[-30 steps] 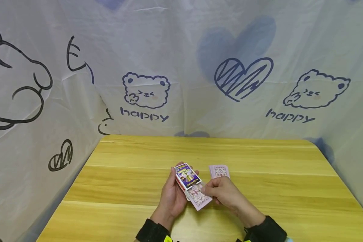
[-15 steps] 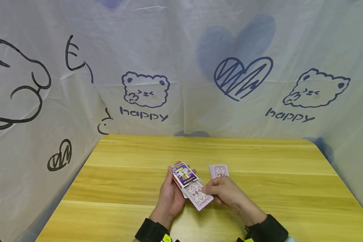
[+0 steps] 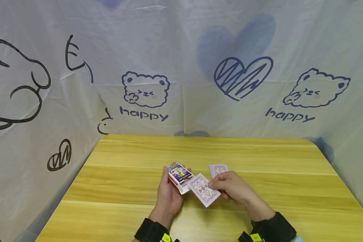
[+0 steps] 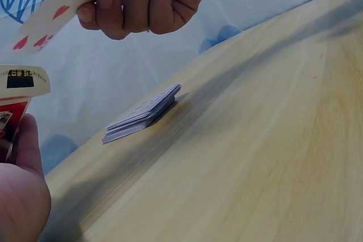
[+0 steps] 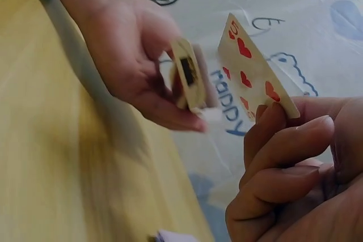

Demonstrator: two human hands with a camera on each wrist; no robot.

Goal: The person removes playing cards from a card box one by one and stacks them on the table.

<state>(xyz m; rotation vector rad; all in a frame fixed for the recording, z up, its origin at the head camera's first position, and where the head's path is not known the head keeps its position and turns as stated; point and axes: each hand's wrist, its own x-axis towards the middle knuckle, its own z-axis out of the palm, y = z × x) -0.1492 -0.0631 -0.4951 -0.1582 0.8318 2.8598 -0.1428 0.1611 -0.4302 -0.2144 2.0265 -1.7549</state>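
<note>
A: The right hand (image 3: 237, 190) is pinching the playing card (image 3: 202, 193) by its edge, thumb on the patterned back, fingers tucking underneath. And the left hand (image 3: 169, 198) is cradling the card box (image 3: 180, 172)!

B: Where's that card sitting?

A: It's hanging in the air just beside the box's near end, above the surface (image 3: 124, 185); the right wrist view is showing red hearts underneath. Whether it's one card or a few lying flush, I'm not managing to tell.

B: Either way it's looking light, springy rather than soft, probably slick on both faces. A hard squeeze is risking a bend, and the corners are likely creasing first.

A: So that edge is seeming the sensible hold: thumb above, fingertips below, pressing lightly.

B: And the box is looking like thin cardboard, easily crushed. Thumb and fingers are bracing opposite sides, leaving the near end free. Good grip!

A: Meanwhile the stack of cards (image 3: 220, 169) is resting beyond the right hand, its edges lying slightly uneven, so it's probably wanting a hold along both long sides.
</note>
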